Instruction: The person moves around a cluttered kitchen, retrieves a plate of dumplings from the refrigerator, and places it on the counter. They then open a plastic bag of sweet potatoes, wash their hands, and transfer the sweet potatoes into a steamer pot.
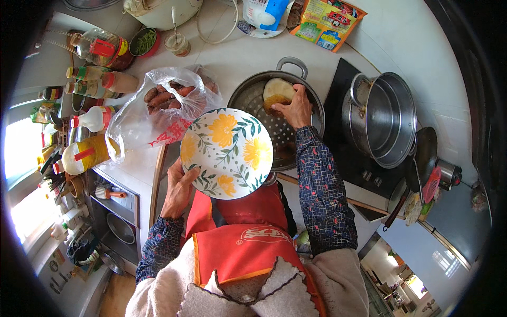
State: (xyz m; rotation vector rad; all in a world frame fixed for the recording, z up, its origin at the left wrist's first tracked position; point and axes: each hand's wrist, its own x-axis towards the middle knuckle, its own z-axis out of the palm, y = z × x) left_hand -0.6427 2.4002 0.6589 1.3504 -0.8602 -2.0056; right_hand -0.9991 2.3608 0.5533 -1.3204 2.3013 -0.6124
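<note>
My left hand (pixel 178 190) grips the lower left rim of a round white plate (pixel 233 162) with yellow flowers and green leaves. Nothing lies on the plate, which is held over the near left side of a metal steamer pan (pixel 247 97) with a perforated bottom. Inside that pan's rim, my right hand (pixel 298 107) pinches round bread, thumb on a browned piece (pixel 274 103) and fingers at a pale piece (pixel 277 87). Whether the two are joined cannot be made out. Another dark brown item (pixel 286 150) shows low in the pan, partly hidden by my right sleeve.
A clear plastic bag of sausages (pixel 170 97) sits left of the pan. Bottles, including an oil jug (pixel 85 155), line the left side. To the right, a deep steel pot (pixel 390 119) stands on a black cooktop (pixel 336 91). A seasoning packet (pixel 330 23) lies at the back.
</note>
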